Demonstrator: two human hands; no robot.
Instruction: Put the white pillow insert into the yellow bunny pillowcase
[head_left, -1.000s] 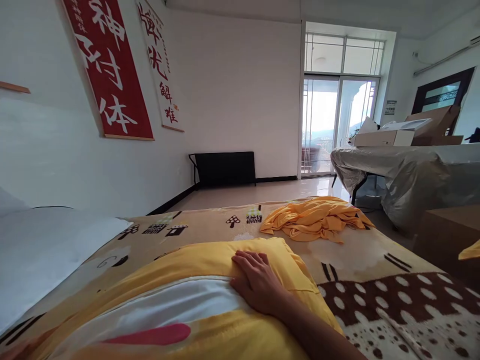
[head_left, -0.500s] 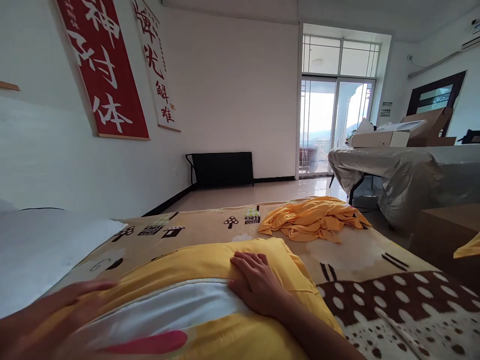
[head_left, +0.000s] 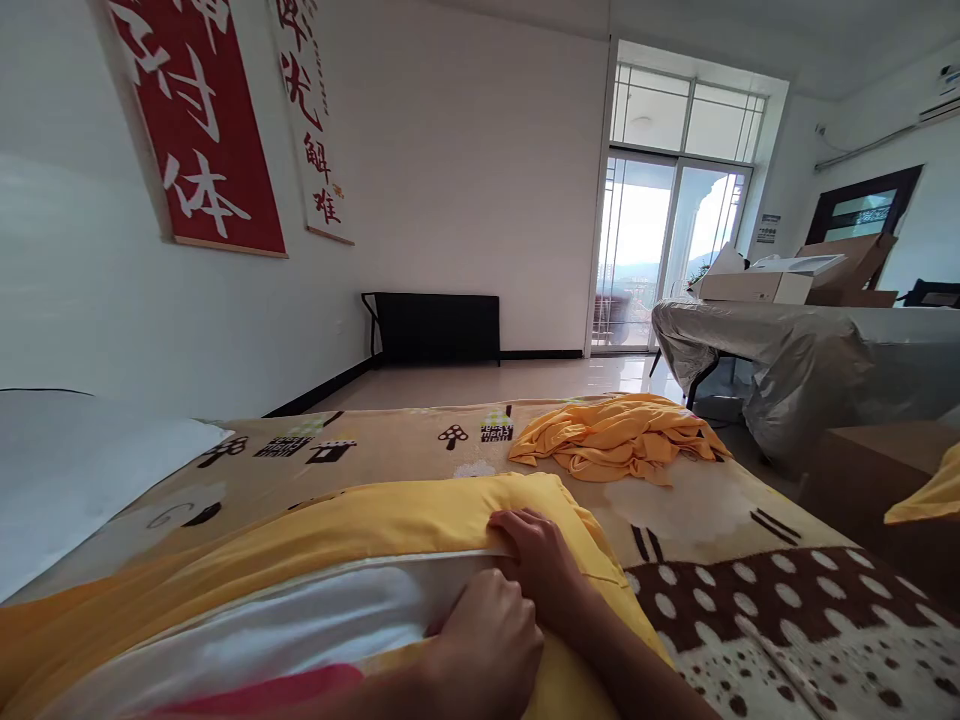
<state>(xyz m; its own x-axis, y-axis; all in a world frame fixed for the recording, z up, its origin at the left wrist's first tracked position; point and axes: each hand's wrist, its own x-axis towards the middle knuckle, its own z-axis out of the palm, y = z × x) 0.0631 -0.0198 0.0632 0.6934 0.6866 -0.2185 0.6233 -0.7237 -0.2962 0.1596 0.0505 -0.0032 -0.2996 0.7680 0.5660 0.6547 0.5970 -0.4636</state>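
Note:
A white pillow (head_left: 315, 620) lies half inside a yellow pillowcase (head_left: 360, 515) on the bed in front of me. My right hand (head_left: 544, 565) rests at the open edge of the pillowcase, fingers curled over the upper yellow edge. My left hand (head_left: 487, 640) has come across from the left and sits just below it, closed like a fist at the lower edge of the opening, right beside the white pillow. The two hands touch each other. A red shape (head_left: 262, 690) shows on the pillowcase near the bottom.
The bed has a beige patterned blanket (head_left: 712, 520) with a crumpled orange-yellow cloth (head_left: 615, 435) further away. A white pillow (head_left: 75, 470) lies at left. A grey covered table (head_left: 810, 350) with cardboard boxes stands at right, and a brown box (head_left: 870, 480) is beside the bed.
My left hand swept from the far left across the pillow to the opening and closed beside my right hand. The right hand's fingers went from flat to curled over the edge.

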